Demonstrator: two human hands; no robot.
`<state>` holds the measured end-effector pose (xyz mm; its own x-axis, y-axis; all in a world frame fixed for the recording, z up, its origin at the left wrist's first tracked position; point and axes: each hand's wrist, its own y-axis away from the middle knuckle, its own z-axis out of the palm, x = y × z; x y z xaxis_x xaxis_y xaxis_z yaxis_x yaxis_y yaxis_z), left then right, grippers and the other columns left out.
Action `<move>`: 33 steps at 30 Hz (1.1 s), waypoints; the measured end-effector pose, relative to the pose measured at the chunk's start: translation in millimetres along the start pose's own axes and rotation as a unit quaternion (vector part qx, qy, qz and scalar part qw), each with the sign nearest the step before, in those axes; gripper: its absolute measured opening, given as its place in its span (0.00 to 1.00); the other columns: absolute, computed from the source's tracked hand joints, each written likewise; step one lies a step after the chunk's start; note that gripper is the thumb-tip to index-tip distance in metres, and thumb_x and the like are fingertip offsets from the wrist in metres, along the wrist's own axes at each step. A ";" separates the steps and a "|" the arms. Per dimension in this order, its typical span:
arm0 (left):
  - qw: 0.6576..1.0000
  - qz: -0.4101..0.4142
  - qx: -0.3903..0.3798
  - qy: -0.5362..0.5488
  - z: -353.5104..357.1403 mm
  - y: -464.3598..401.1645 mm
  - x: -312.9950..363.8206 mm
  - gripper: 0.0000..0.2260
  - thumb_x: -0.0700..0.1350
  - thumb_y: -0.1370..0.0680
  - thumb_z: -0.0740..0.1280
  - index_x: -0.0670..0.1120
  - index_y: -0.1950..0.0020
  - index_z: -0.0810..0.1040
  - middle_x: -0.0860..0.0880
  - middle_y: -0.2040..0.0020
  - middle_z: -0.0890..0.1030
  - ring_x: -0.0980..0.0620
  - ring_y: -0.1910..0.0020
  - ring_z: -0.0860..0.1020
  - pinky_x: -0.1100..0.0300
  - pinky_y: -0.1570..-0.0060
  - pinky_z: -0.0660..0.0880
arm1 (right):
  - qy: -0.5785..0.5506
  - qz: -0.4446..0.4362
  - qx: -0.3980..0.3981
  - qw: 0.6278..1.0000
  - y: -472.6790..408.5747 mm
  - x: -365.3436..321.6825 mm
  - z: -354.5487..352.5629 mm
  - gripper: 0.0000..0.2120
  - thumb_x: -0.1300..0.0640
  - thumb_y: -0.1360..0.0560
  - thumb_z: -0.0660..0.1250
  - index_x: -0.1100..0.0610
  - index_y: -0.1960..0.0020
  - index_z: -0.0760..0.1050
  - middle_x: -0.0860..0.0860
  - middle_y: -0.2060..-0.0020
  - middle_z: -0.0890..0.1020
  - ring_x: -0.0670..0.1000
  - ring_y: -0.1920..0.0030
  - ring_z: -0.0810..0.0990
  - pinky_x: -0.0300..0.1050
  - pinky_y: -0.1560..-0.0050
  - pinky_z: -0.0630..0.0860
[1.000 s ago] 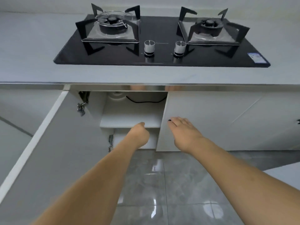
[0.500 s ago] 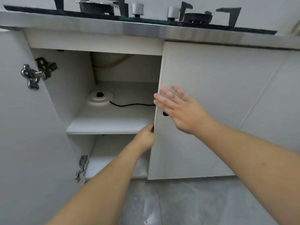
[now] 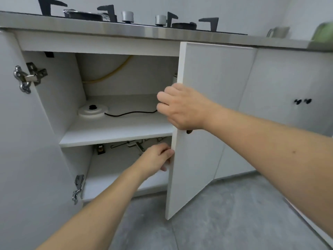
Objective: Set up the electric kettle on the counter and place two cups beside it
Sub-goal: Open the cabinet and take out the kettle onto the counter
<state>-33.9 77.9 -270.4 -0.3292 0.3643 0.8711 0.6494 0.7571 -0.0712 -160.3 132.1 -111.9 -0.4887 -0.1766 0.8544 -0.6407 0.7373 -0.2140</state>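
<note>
Cabinetry fills the view below the counter (image 3: 162,34), which carries a gas hob (image 3: 126,18) along its far edge. We have the left cabinet door (image 3: 21,159) swung wide open toward us, its two metal hinges (image 3: 27,78) showing on the inner face. The right cabinet door (image 3: 203,123) stands partly open, and both our hands are on its free edge. Our right hand (image 3: 182,107) curls its fingers around that edge at the height of the upper shelf (image 3: 117,130), gripping the door. Our left hand (image 3: 158,157) is lower, level with the bottom compartment, its fingers closed in a pinch on the same edge. On the upper shelf, far back at the left, sits the white round kettle base (image 3: 92,110), its black cord (image 3: 131,113) trailing right along the shelf until our right hand hides it. At the far right of the counter we see a blurred metal jug-like vessel (image 3: 278,32); we cannot tell what it is.
</note>
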 end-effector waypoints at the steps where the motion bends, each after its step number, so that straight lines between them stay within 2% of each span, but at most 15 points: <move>1: 1.000 0.014 -0.008 -0.005 4.8 4.7 2.5 0.10 0.46 0.19 0.61 0.44 0.55 0.77 0.47 0.57 0.83 0.56 0.62 0.82 0.60 0.64 0.80 | 0.009 -0.006 0.003 1.000 4.9 2.4 -4.6 0.07 0.62 0.32 0.57 0.57 0.64 0.73 0.52 0.65 0.75 0.54 0.67 0.72 0.46 0.63 0.66; 5: 0.997 0.053 -0.051 -0.014 27.8 12.9 16.7 0.09 0.47 0.21 0.65 0.44 0.57 0.79 0.48 0.61 0.84 0.56 0.61 0.83 0.56 0.64 0.82 | 0.067 0.031 -0.003 0.997 37.7 -8.2 -14.0 0.06 0.64 0.36 0.60 0.55 0.68 0.71 0.50 0.69 0.72 0.52 0.70 0.66 0.45 0.65 0.59; 8: 0.990 0.108 -0.048 -0.076 46.8 9.2 21.4 0.12 0.57 0.26 0.70 0.50 0.64 0.80 0.52 0.66 0.83 0.60 0.67 0.80 0.66 0.67 0.75 | 0.096 0.073 -0.028 0.992 63.0 -13.7 -23.6 0.07 0.65 0.37 0.59 0.54 0.70 0.68 0.49 0.72 0.67 0.52 0.70 0.61 0.45 0.65 0.58; 10: 0.983 0.148 -0.027 -0.106 58.4 4.3 21.6 0.17 0.66 0.30 0.69 0.53 0.59 0.81 0.57 0.62 0.83 0.63 0.62 0.79 0.69 0.64 0.73 | 0.105 0.093 -0.068 0.988 78.0 -14.7 -29.0 0.08 0.64 0.36 0.57 0.53 0.69 0.68 0.49 0.71 0.66 0.53 0.69 0.62 0.45 0.64 0.60; 11: 0.981 0.157 -0.027 -0.109 64.6 1.2 21.1 0.22 0.70 0.32 0.68 0.54 0.52 0.81 0.59 0.56 0.83 0.64 0.56 0.79 0.68 0.59 0.75 | 0.103 0.106 -0.095 0.984 85.1 -15.8 -32.5 0.08 0.64 0.35 0.56 0.54 0.68 0.70 0.49 0.70 0.68 0.53 0.69 0.63 0.45 0.63 0.64; 13: 0.983 0.150 -0.049 -0.094 78.3 -4.5 20.5 0.34 0.73 0.35 0.67 0.52 0.38 0.78 0.59 0.43 0.80 0.63 0.45 0.77 0.61 0.48 0.77 | 0.098 0.128 -0.151 0.975 99.5 -20.9 -36.8 0.14 0.64 0.31 0.51 0.55 0.62 0.75 0.51 0.65 0.72 0.54 0.63 0.69 0.48 0.52 0.70; 14: 0.984 0.143 -0.066 -0.082 86.2 -7.5 21.7 0.39 0.74 0.37 0.68 0.53 0.33 0.74 0.58 0.37 0.77 0.61 0.39 0.75 0.57 0.42 0.76 | 0.097 0.138 -0.178 0.969 107.6 -24.7 -36.5 0.17 0.63 0.28 0.49 0.57 0.56 0.77 0.54 0.61 0.73 0.56 0.58 0.71 0.52 0.44 0.69; 16: 0.983 0.140 -0.097 -0.067 106.4 -14.2 30.5 0.47 0.75 0.40 0.70 0.53 0.26 0.66 0.56 0.28 0.70 0.59 0.31 0.69 0.53 0.33 0.70 | 0.104 0.161 -0.252 0.949 126.3 -31.2 -35.6 0.21 0.60 0.25 0.47 0.62 0.45 0.76 0.60 0.51 0.75 0.61 0.45 0.70 0.59 0.32 0.59; 17: 0.981 0.149 -0.101 -0.069 118.7 -18.2 37.7 0.51 0.76 0.41 0.70 0.53 0.24 0.62 0.56 0.25 0.66 0.58 0.28 0.66 0.52 0.31 0.68 | 0.120 0.169 -0.291 0.934 137.3 -32.5 -36.2 0.23 0.57 0.23 0.46 0.64 0.40 0.74 0.63 0.44 0.74 0.64 0.39 0.68 0.62 0.30 0.53; 20: 0.970 0.202 -0.062 -0.120 162.2 -26.3 64.9 0.57 0.79 0.42 0.66 0.51 0.21 0.53 0.54 0.21 0.57 0.56 0.23 0.57 0.51 0.27 0.62 | 0.141 0.196 -0.363 0.900 174.1 -28.4 -34.9 0.27 0.53 0.21 0.43 0.68 0.28 0.61 0.68 0.28 0.60 0.68 0.27 0.54 0.67 0.28 0.42; 22: 0.961 0.220 -0.007 -0.169 193.4 -24.2 78.1 0.58 0.79 0.40 0.62 0.48 0.20 0.49 0.50 0.19 0.52 0.52 0.21 0.51 0.48 0.25 0.58 | 0.142 0.220 -0.364 0.894 195.8 -20.5 -31.9 0.29 0.53 0.22 0.40 0.66 0.25 0.54 0.65 0.24 0.52 0.66 0.24 0.47 0.67 0.28 0.38; 24: 0.968 0.184 0.024 -0.166 230.7 -20.1 91.5 0.58 0.78 0.40 0.59 0.46 0.20 0.45 0.50 0.19 0.47 0.50 0.21 0.46 0.44 0.24 0.54 | 0.143 0.243 -0.363 0.888 222.9 -10.4 -27.6 0.30 0.54 0.23 0.37 0.66 0.24 0.49 0.63 0.23 0.48 0.64 0.24 0.43 0.64 0.28 0.35; 26: 0.982 0.128 0.027 -0.133 267.8 -20.5 110.3 0.59 0.78 0.40 0.58 0.46 0.20 0.43 0.50 0.19 0.43 0.49 0.21 0.43 0.43 0.24 0.51 | 0.149 0.265 -0.361 0.882 258.6 4.3 -19.1 0.31 0.56 0.25 0.35 0.65 0.24 0.43 0.61 0.23 0.44 0.62 0.24 0.40 0.62 0.29 0.31; 29: 0.992 0.074 0.021 -0.098 307.7 -33.5 138.7 0.59 0.77 0.40 0.57 0.45 0.21 0.39 0.50 0.20 0.40 0.46 0.21 0.42 0.42 0.25 0.50 | 0.120 0.310 -0.347 0.877 305.6 28.4 -9.5 0.28 0.56 0.21 0.40 0.61 0.23 0.39 0.57 0.22 0.42 0.58 0.23 0.37 0.58 0.29 0.28; 33: 0.992 0.087 0.041 -0.078 334.6 -47.9 139.0 0.58 0.75 0.39 0.58 0.45 0.21 0.36 0.51 0.20 0.36 0.52 0.21 0.40 0.51 0.24 0.53 | 0.135 0.270 -0.327 0.896 330.7 39.7 2.0 0.29 0.51 0.19 0.42 0.62 0.23 0.37 0.58 0.23 0.41 0.59 0.24 0.38 0.58 0.29 0.28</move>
<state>-340.1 273.7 -308.5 -0.3234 0.5678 0.7570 0.6502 0.7145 -0.2582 -392.8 367.7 -149.7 -0.4056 0.4190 0.8124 0.1718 0.9079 -0.3825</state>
